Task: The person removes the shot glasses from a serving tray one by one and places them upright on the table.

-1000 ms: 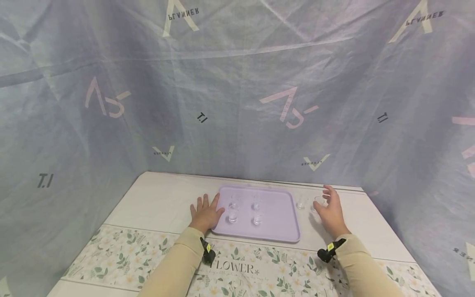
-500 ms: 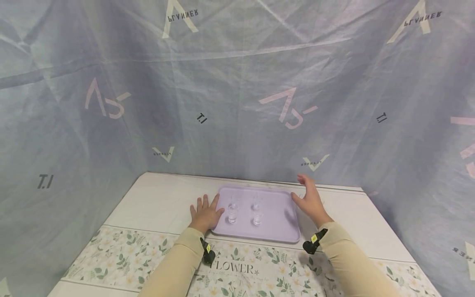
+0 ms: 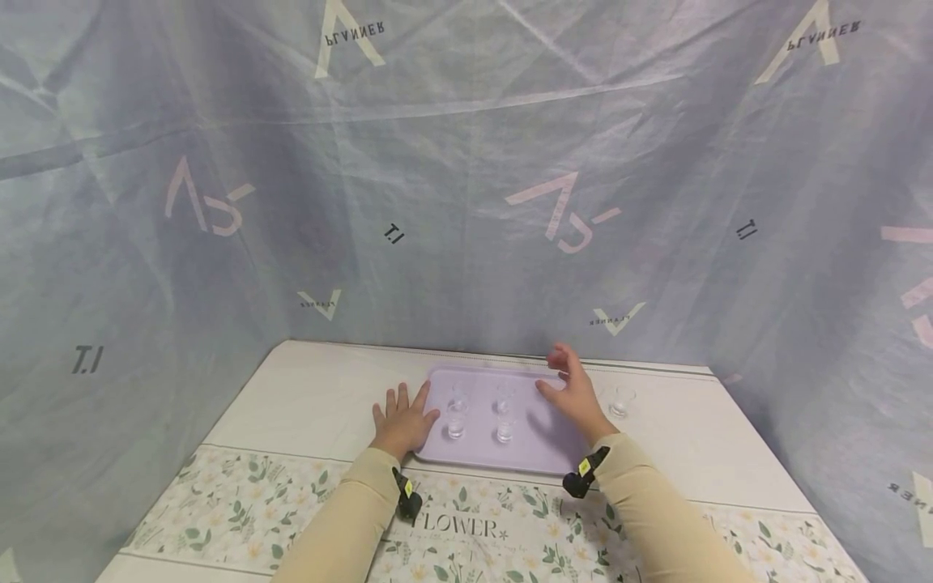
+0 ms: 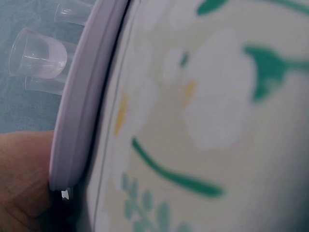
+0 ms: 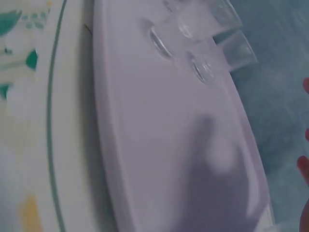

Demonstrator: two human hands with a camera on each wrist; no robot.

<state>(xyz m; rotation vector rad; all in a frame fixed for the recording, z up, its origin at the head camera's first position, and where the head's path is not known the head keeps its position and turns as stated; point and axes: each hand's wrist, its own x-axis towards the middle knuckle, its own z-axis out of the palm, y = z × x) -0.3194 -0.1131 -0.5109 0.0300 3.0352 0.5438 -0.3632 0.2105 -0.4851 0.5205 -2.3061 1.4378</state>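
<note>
Lilac under four clear cups point(image 3: 456, 427), the tray point(image 3: 477, 454) carries them between left edge and middle, another cup point(image 3: 619, 404) standing on the worktop point(image 3: 321, 405) off its right edge. We have the left hand point(image 3: 402, 423) spread at the tray's left edge, the right hand point(image 3: 572, 393) above the rear right corner, thumb and fingertips apart around nothing visible (clear walls could fool us). Bracing lightly and gripping cups low, we judge, works best.

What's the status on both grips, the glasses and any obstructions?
Left grip spread at left edge of lavender tray. Right grip over its right side, hold unclear. Four clear shot glasses upright on tray. No obstruction evident.
</note>
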